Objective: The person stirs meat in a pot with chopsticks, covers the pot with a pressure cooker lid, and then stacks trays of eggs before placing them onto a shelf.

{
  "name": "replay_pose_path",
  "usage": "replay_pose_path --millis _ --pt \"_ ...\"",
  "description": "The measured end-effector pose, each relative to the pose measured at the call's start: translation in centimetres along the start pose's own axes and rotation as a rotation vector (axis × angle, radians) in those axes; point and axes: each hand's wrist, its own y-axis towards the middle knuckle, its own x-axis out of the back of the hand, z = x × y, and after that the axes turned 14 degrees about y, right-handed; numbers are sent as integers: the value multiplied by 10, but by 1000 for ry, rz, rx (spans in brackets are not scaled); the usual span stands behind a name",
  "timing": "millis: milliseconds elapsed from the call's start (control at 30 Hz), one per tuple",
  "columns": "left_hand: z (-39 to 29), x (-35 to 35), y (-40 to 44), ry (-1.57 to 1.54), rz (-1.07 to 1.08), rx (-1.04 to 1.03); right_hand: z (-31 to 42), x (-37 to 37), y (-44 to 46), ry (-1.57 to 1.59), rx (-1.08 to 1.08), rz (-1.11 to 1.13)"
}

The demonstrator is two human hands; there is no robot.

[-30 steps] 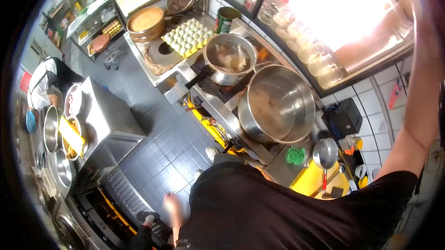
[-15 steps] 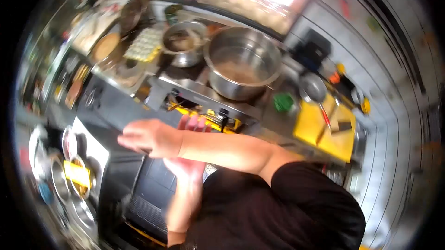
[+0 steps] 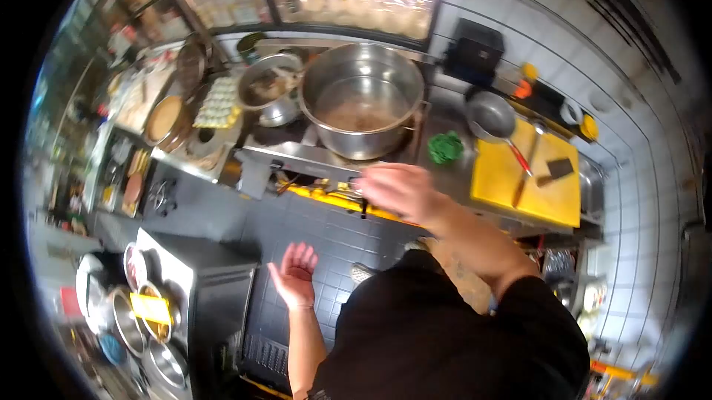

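Note:
My left hand point(image 3: 295, 275) is held palm up over the dark tiled floor, fingers apart, with nothing in it. Blurred by motion, my right hand point(image 3: 393, 188) hovers in front of the stove's edge, just below the large steel pot point(image 3: 361, 99); whether its fingers hold anything cannot be made out. Brownish liquid or residue shows at the bottom of that pot. To its left stands a smaller pot point(image 3: 271, 88) with food in it. A green mesh scrubber point(image 3: 445, 148) lies on the steel counter right of the stove.
A saucepan point(image 3: 491, 116) with a red handle rests partly over a yellow board point(image 3: 530, 177) at right. Eggs in a tray point(image 3: 217, 103) sit left of the stove. Bowls and a yellow-topped basin point(image 3: 151, 309) are at lower left, by another person point(image 3: 90, 292).
My hands were close together and crossed half a second ago; now they are apart, the left lower, the right nearer the stove. The view has turned toward the right-hand counter.

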Motion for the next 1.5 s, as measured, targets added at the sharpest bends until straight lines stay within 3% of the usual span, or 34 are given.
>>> replay_pose_path --millis 100,167,233,267,333,467,567,633,700,900,1033,1133,1233,1267,1367,1400,1500 --pt "97 92 -15 471 -410 387 18 70 -64 -109 -228 79" --pt "141 128 -54 922 -384 571 40 107 -85 -139 -346 114" --pt "181 155 -98 1427 -187 673 61 130 -116 -148 -507 146" --pt "207 165 -122 1462 -147 744 69 135 -130 -123 -543 149" --pt "250 167 -148 1528 -60 866 73 141 -168 -63 -595 144" --pt "307 107 -182 1278 -220 849 68 138 -219 195 -729 158" --pt "350 59 -176 864 -302 808 48 123 -257 385 -803 127" --pt "379 31 -170 491 -212 682 38 111 -288 532 -905 116" --pt "308 -48 -181 1047 -339 838 31 90 -325 713 -1030 132" --pt "331 -103 -280 769 -502 698 29 51 -393 901 -995 408" --pt "381 -134 -340 618 -663 954 24 62 -406 811 -869 472" --pt "398 -153 -377 1049 -591 624 20 80 -413 785 -862 490" --pt "384 -169 -392 1244 -635 576 10 101 -438 784 -852 527" --pt "357 -175 -392 1222 -516 664 10 111 -434 756 -805 521" --pt "308 -187 -398 1421 -386 543 23 125 -436 939 -1244 414" --pt "318 -173 -402 1411 -308 436 25 122 -441 938 -1236 411" --pt "285 -170 -403 1535 -198 348 41 99 -435 852 -1584 378"
